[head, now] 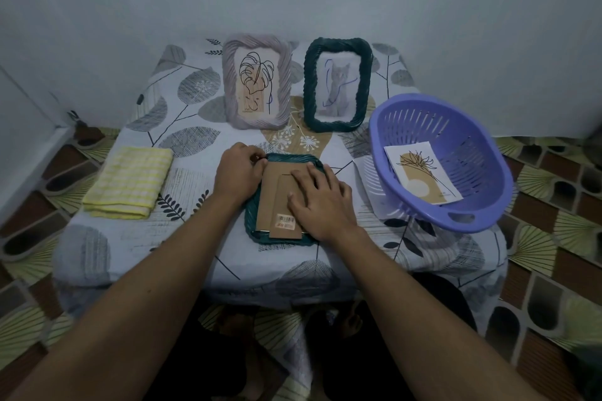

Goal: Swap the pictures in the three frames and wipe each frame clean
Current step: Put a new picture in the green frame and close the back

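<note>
The face-down frame [253,225] lies on the bench [130,238] directly ahead of me, between both hands. Its long axis runs away from my body.

My left hand [239,169] has its fingers curled on the frame's far left corner. My right hand [321,202] rests flat on the backing board [277,177] with its fingers spread, pressing it down. I cannot tell whether the backing is locked in place.

A loose picture [423,176] lies in the basket [495,179] to my right. I judge the right hand the nearer one for fetching it, while the left steadies the frame.
</note>
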